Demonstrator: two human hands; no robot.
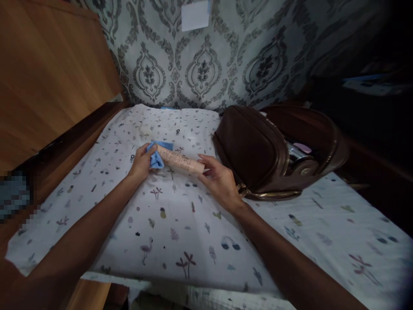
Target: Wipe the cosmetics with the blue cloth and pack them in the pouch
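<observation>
tube (180, 161): peach, printed, slanted across | cloth (156, 160): blue, crumpled, against tube's left end

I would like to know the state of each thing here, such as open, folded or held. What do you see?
Bag: unzipped, opening wide, things showing inside.
Tube: held, lying slantwise between the hands.
Cloth: crumpled, bunched at one end of the tube.
Left hand: closed on the cloth and that end.
Right hand: fingers at the other end; grip unclear.
Sheet: spread flat.

hands 2: left hand (141, 162), right hand (222, 181) | tube (180, 160) 1 | blue cloth (157, 160) 1 | bag (247, 142) 1 | forearms (106, 215) 2 | white rectangle (195, 16) 1
</observation>
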